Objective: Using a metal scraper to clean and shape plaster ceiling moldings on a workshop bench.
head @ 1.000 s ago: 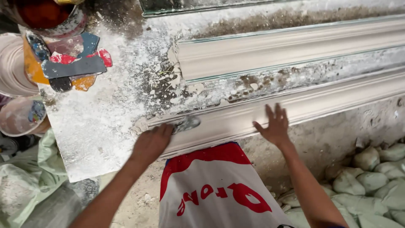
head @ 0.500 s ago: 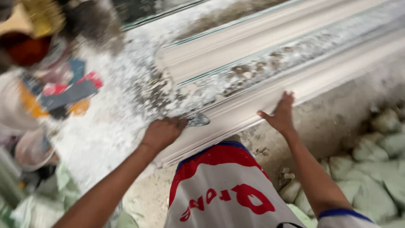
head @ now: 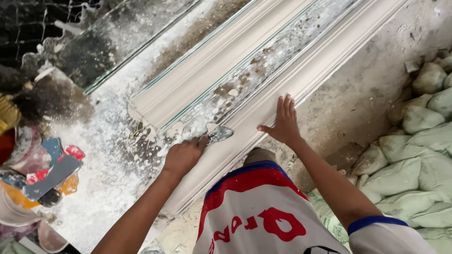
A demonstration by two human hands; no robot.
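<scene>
Left hand [head: 183, 155] is gripping a small metal scraper [head: 219, 134], grip closed around its handle, blade lying on the near white plaster moulding [head: 301, 80] on the dusty counter [head: 94, 188]. Right hand [head: 284, 123] is pressing flat on the same moulding, fingers spread, grip wide and holding nothing. Pale filled sacks [head: 419, 164] are lying on the right.

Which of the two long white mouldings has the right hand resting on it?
The nearer moulding, at the table's edge: the right hand lies flat on it; the farther moulding is untouched.
</scene>
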